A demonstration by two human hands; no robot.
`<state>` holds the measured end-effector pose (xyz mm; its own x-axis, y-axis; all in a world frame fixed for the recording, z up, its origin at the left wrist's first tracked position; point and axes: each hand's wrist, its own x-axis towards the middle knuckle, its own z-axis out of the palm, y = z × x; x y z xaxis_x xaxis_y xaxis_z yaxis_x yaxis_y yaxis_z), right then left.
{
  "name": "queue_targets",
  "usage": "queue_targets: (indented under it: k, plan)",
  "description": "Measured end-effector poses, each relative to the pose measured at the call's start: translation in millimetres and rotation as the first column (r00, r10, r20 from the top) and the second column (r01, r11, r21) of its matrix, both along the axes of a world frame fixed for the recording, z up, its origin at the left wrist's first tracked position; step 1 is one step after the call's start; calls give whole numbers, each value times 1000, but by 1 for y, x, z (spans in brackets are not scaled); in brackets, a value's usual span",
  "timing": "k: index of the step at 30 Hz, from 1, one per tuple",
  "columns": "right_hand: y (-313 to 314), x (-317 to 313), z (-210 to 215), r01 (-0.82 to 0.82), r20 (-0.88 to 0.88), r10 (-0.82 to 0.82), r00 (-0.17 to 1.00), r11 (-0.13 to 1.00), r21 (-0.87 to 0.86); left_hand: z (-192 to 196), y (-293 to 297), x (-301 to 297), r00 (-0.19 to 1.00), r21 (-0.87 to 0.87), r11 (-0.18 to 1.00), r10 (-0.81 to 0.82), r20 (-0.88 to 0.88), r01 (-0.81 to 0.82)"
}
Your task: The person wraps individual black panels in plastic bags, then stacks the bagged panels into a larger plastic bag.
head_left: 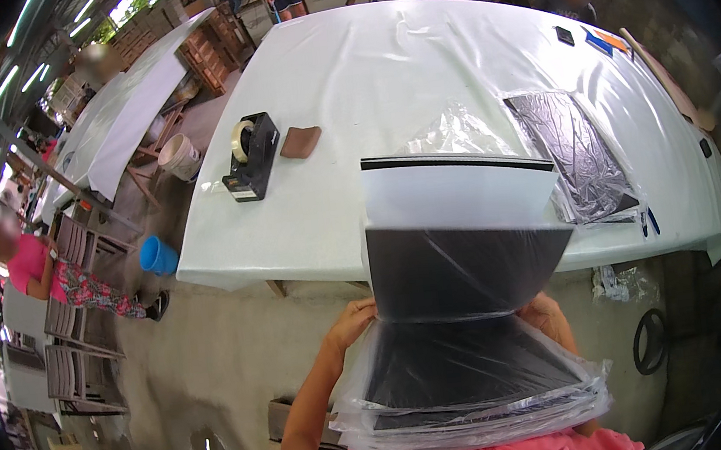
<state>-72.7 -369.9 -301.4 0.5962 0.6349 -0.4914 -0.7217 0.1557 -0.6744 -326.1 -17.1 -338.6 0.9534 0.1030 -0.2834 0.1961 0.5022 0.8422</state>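
Observation:
In front of my chest is a stack of flat black sheets in clear plastic sleeves, its near edges crinkled. A black sheet in clear plastic rises from the stack, bent back at a crease. My left hand is closed on its left edge near the crease. At the right edge, my right hand is closed around the plastic-wrapped sheets, its fingertips partly hidden behind them. Just beyond the raised sheet, a pale panel with a black top strip reaches over the table edge; whether it is joined to the sheet I cannot tell.
A table with a white plastic cover holds a tape dispenser, a brown pad, a plastic-wrapped dark packet and pens. On the floor are a blue bucket and stacked chairs. Other people stand farther off.

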Motion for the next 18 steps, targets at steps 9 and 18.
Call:
queue_targets:
  k: [9, 18]
  plan:
    - [6, -3, -33, 85, 88, -77, 993, 992, -90, 28, -19, 2, 985, 315, 949, 31, -171, 25]
    - [-7, 19, -49, 215, 296, -140, 945, 947, -239, 0, -23, 7, 963, 400, 900, 239, -127, -171]
